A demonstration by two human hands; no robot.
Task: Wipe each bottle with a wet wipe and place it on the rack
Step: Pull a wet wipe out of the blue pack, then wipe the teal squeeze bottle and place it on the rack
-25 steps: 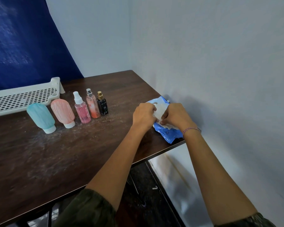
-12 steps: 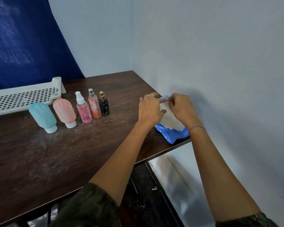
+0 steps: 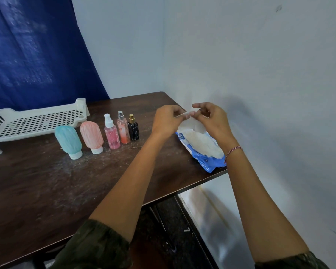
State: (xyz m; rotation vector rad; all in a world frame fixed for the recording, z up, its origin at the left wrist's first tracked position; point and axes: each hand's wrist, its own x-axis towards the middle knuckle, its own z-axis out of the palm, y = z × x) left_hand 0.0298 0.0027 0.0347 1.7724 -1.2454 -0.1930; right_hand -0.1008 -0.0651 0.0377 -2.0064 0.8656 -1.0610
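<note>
A blue wet-wipe pack (image 3: 206,162) lies at the table's right edge with white wipes showing on top. Above it, my left hand (image 3: 168,120) and my right hand (image 3: 211,119) both pinch the top edge of one white wet wipe (image 3: 192,124), which hangs down to the pack. Left of them stands a row of bottles: teal squeeze bottle (image 3: 68,140), pink squeeze bottle (image 3: 91,136), pink spray bottle (image 3: 112,133), orange spray bottle (image 3: 123,129) and small black bottle (image 3: 133,129). The white perforated rack (image 3: 37,121) is behind them at the left.
The dark wooden table (image 3: 47,187) has whitish dust marks. A pale wall runs close along its right side. A blue curtain (image 3: 31,51) hangs behind the rack. Dark floor shows below the table's near right corner.
Both hands have risen from the pack, drawing a wipe upward between their fingertips. The bottles and the rack have not moved.
</note>
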